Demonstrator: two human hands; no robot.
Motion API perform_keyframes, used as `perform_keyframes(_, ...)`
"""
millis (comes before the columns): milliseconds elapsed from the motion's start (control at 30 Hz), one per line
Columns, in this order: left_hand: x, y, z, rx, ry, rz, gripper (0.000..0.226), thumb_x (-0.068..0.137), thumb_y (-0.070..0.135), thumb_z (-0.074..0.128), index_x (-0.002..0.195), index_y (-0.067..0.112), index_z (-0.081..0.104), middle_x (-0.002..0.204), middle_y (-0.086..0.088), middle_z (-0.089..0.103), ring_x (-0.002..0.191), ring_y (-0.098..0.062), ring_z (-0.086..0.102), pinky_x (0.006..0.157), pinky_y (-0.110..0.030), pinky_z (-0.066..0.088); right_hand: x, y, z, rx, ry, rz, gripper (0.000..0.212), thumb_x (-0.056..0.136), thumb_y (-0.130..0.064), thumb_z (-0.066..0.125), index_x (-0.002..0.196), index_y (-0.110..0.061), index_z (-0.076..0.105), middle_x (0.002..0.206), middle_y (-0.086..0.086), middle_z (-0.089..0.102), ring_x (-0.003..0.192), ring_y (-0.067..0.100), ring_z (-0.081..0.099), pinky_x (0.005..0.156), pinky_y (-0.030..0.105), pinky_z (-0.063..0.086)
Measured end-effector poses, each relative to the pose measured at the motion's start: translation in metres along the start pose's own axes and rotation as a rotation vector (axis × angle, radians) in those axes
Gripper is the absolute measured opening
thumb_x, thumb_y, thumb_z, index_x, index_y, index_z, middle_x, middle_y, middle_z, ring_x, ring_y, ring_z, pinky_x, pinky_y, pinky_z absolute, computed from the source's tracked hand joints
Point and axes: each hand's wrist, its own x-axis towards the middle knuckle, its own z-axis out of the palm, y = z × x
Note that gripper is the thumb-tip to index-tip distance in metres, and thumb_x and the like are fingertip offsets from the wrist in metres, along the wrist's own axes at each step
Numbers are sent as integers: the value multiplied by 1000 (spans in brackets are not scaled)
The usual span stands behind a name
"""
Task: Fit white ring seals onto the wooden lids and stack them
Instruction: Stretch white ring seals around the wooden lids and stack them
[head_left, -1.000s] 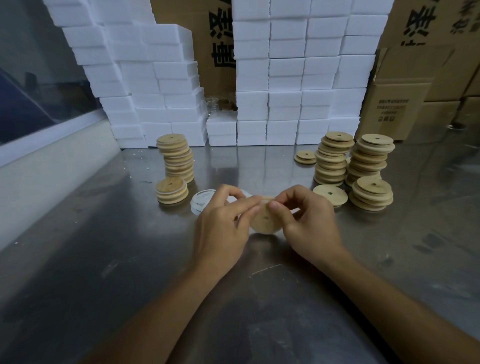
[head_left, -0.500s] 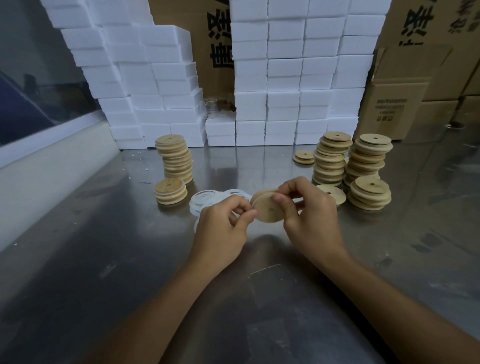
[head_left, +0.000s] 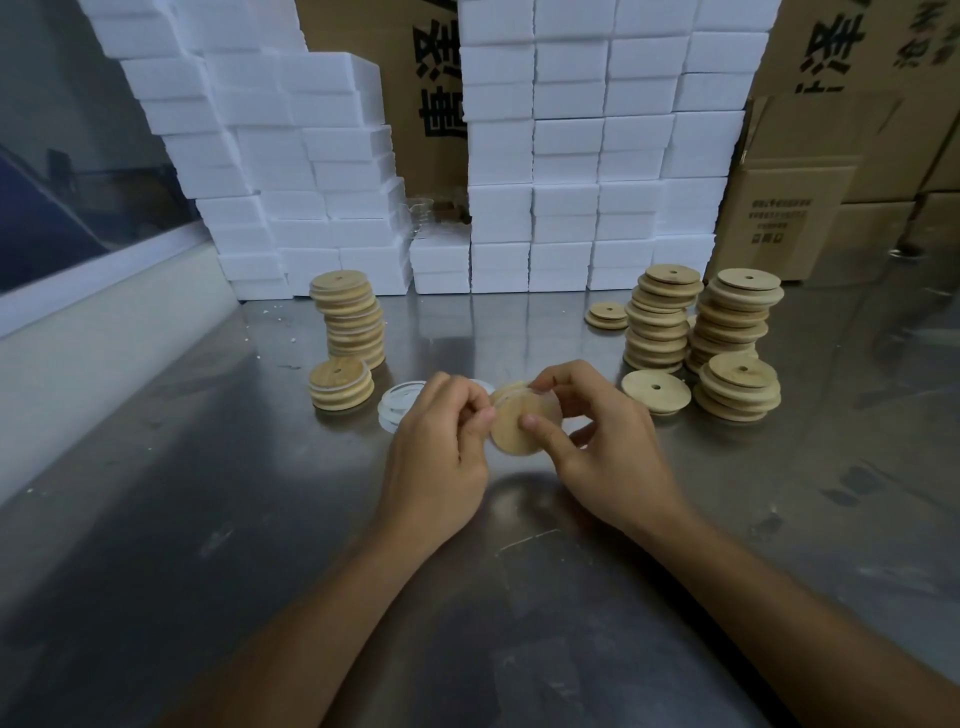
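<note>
A round wooden lid (head_left: 511, 434) is held on edge above the steel table, its flat face turned toward me. My right hand (head_left: 602, 441) grips it, thumb on the face and fingers curled over the top rim. My left hand (head_left: 441, 447) pinches at the lid's left rim, where a thin white ring seal (head_left: 506, 391) shows along the top edge. Loose white ring seals (head_left: 397, 408) lie on the table just behind my left hand. A short stack of lids (head_left: 341, 383) and a taller one (head_left: 350, 317) stand at the left.
Three more stacks of wooden lids (head_left: 737, 332) stand at the right, with a single lid (head_left: 655, 391) lying flat before them and a small pair (head_left: 607, 314) behind. White foam blocks (head_left: 571, 156) and cardboard boxes (head_left: 795, 218) wall the back. A low ledge (head_left: 104, 332) runs along the left.
The lid has turned from lying flatter between both hands to standing on edge facing me. My left fingers have moved to its left rim, and my right thumb now covers the centre hole.
</note>
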Motion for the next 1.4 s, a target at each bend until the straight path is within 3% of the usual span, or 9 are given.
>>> perform_keyframes(167,-4,6,0,125,-24,121,9,92,16,54,85,12,57,94,5,49,79,-16,50,59,-42,47,-1,-1,3,-73,-26,-99,9,88,-11,69,90,-16,63,86,-7,67,82,14,63,65,39,53)
perform_keyframes(333,-3,7,-1,76,-6,112,11,95,23,53,89,15,57,94,5,51,80,-12,49,61,-36,46,-1,-1,6,95,31,25,19,89,-4,68,82,-20,60,77,-12,66,74,8,65,61,26,53)
perform_keyframes(400,-2,5,0,25,-8,78,10,94,24,54,90,15,56,90,4,54,78,-12,50,62,-37,46,0,-1,6,191,78,119,25,89,-3,67,79,-24,58,74,-11,64,68,10,65,60,30,54)
perform_keyframes(600,-2,-2,3,-100,-1,-67,8,90,36,55,85,35,49,80,12,60,74,-10,60,60,-27,47,1,-6,6,544,141,317,14,92,2,62,82,-6,57,77,0,64,63,7,65,56,28,57)
perform_keyframes(667,-2,-5,5,-146,-17,-126,11,89,37,55,82,39,47,82,13,60,69,-12,61,60,-33,50,0,-7,6,618,117,365,11,93,0,62,83,-5,57,75,-2,65,65,7,65,56,29,57)
perform_keyframes(867,-2,-8,4,-92,22,-93,9,90,26,54,84,27,47,74,10,55,68,-11,53,58,-27,42,-1,-1,4,159,15,147,20,88,-15,71,87,-26,55,84,-9,68,79,11,69,63,26,57)
perform_keyframes(1067,-4,0,2,17,-107,45,6,92,18,52,86,19,52,79,10,53,72,-7,49,58,-23,37,-3,1,6,12,-105,-15,18,90,-18,66,96,-31,56,89,-16,65,82,9,62,62,17,47)
perform_keyframes(1167,-3,1,1,-19,-86,41,7,92,17,55,86,19,53,80,11,54,73,-7,50,59,-22,39,-3,0,7,22,-93,-28,14,92,-14,64,95,-26,58,84,-16,64,78,11,61,60,16,44)
perform_keyframes(1400,-2,0,2,-93,-79,-32,11,89,30,58,83,26,50,73,4,57,67,-18,56,61,-41,47,2,-1,4,249,78,139,24,95,-1,56,87,-23,54,82,-5,63,75,13,62,62,40,54)
